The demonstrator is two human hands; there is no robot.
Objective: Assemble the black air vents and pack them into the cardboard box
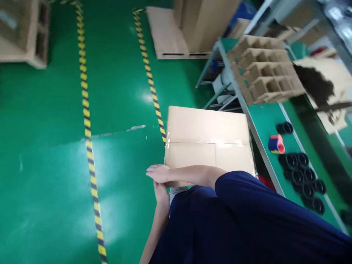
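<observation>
A sealed cardboard box [207, 141], its top seam closed with clear tape, sits low in front of the person, above the green floor [41, 146] and just beside the edge of the workbench [268, 117]. Both hands meet at the box's near left corner. One hand [158, 173] lies flat on the corner's top edge, fingers extended and together. The other hand [161, 194] is directly beneath it, against the underside of the same corner; whether its fingers curl round the box cannot be told. Which hand is left and which right cannot be told, as the view is tilted and the dark blue garment [247, 220] hides the arms.

On the workbench stand a cardboard divider grid [264, 69], a red-and-blue tape roll [276, 143] and a cluster of black rings [302, 176]. Yellow-black hazard tape [87, 128] runs across the floor.
</observation>
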